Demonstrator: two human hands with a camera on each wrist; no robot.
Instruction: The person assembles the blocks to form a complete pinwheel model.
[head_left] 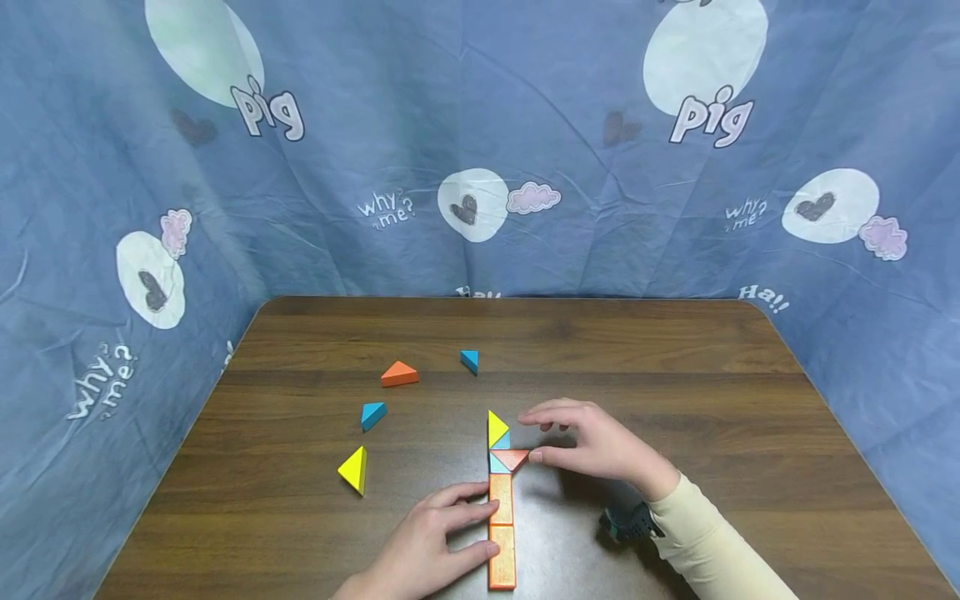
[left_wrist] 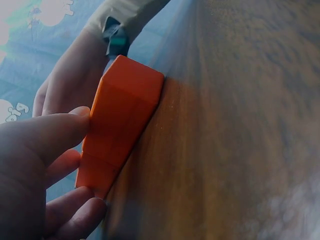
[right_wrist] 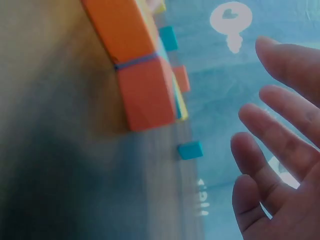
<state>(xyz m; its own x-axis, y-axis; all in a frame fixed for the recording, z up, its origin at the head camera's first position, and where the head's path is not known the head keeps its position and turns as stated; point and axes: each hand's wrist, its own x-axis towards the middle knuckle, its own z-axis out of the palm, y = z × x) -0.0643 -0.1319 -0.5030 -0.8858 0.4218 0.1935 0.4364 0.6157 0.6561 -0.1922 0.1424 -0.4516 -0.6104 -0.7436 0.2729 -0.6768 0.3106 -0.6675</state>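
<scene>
Two orange rectangular blocks lie end to end in the head view, a nearer block (head_left: 502, 560) and a farther block (head_left: 502, 500). Beyond them a red-orange triangular block (head_left: 513, 458), small light-blue triangles and a yellow triangular block (head_left: 496, 428) continue the row. My left hand (head_left: 431, 537) touches the left side of the orange blocks, its thumb and fingertips laid against them without curling round. My right hand (head_left: 592, 442) hovers right of the triangles with fingers apart, the thumb tip close to the red-orange triangle's point. Nothing is between those fingers (right_wrist: 280, 135) in the right wrist view.
Left on the wooden table (head_left: 675, 358) lie a yellow triangle (head_left: 354, 471), a blue triangle (head_left: 372, 415) and an orange triangle (head_left: 400, 374). Another blue triangle (head_left: 470, 361) sits farther back. A printed blue cloth (head_left: 585, 233) hangs behind the table.
</scene>
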